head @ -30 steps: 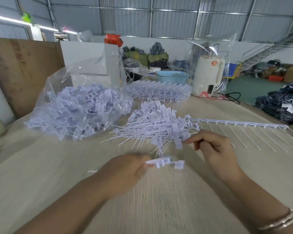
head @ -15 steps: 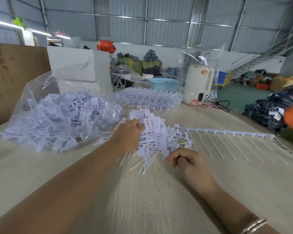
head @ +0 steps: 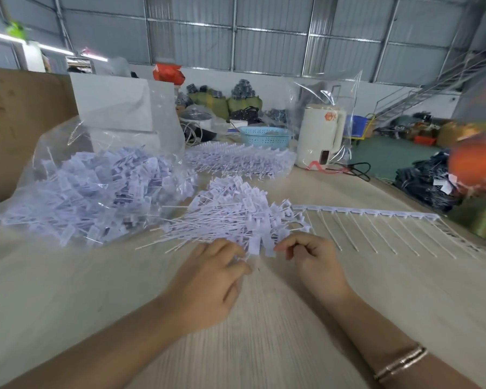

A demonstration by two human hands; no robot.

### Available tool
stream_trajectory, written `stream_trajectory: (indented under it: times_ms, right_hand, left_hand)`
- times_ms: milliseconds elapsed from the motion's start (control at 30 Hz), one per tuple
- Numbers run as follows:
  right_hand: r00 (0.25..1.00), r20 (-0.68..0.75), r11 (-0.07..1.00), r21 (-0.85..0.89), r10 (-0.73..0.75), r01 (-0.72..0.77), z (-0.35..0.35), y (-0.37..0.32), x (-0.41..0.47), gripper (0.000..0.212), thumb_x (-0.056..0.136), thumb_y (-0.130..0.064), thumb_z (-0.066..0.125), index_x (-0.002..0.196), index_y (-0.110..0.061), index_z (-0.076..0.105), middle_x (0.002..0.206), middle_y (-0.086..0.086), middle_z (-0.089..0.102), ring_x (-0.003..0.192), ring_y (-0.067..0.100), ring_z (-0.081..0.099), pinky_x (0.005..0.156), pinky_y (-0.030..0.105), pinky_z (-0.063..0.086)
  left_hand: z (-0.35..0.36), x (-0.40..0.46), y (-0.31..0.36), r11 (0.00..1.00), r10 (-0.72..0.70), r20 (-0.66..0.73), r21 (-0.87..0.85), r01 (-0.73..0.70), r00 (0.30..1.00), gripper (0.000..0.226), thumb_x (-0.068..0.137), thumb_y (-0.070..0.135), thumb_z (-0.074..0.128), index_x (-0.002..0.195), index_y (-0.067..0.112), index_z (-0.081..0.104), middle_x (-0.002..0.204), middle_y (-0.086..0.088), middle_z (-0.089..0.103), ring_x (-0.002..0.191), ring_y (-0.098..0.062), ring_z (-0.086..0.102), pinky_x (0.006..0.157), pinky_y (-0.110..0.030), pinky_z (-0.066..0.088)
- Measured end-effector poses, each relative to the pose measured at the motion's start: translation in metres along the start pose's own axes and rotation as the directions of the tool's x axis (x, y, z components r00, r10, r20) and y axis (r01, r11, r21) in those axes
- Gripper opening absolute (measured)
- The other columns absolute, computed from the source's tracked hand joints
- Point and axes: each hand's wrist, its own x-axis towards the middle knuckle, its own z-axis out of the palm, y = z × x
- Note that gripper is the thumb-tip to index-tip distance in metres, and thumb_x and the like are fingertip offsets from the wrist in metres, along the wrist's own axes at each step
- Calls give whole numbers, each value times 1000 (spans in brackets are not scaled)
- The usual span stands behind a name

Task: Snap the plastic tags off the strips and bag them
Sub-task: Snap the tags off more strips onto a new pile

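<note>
At the near edge of the loose tag pile [head: 236, 217] on the worktop [head: 68, 290], the left hand [head: 208, 279] and right hand [head: 312, 256] each pinch light, thin, likely brittle tags, best gripped at the flat head.

Snapped white tags [head: 230, 217], strip [head: 371, 213] and bag [head: 96, 189]
Loose tags lie piled mid-table; the clear bag of tags lies left, the strip right, its thin tails pointing nearward.

One clear bag [head: 96, 192] of tags, two loose heaps [head: 230, 217], one strip [head: 376, 214], one basket [head: 264, 136]
</note>
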Motion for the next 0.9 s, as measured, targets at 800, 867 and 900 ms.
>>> stream_trajectory:
  times_ms: [800, 867, 900]
  right_hand:
    - [917, 383, 572, -779, 111, 256, 10, 2, 3, 54, 79, -67, 42, 116, -28, 52, 113, -11, 56, 105, 14, 55, 89, 32, 37]
    - [911, 411, 504, -792, 24, 344, 13, 2, 10, 34, 89, -48, 44, 111, -25, 57, 113, -5, 57, 104, 18, 56, 88, 30, 37]
    - [908, 420, 483, -794, -3, 369, 10, 1, 16, 29, 90, -40, 43, 109, -24, 58, 112, -2, 56, 102, 19, 57, 86, 29, 38]
  left_hand:
    - [15, 36, -41, 966, -226, 62, 142, 215, 972, 56, 87, 40, 50, 139, 24, 35, 147, -3, 26, 133, -23, 29, 105, -37, 26]
    - [20, 41, -50, 950, -267, 70, 185, 250, 961, 60, 93, 40, 43, 146, 26, 20, 154, 0, 13, 139, -19, 16, 111, -34, 15]
    - [21, 41, -54, 944, -282, 82, 204, 261, 956, 59, 95, 40, 40, 147, 27, 16, 155, 1, 11, 140, -18, 14, 112, -35, 13]
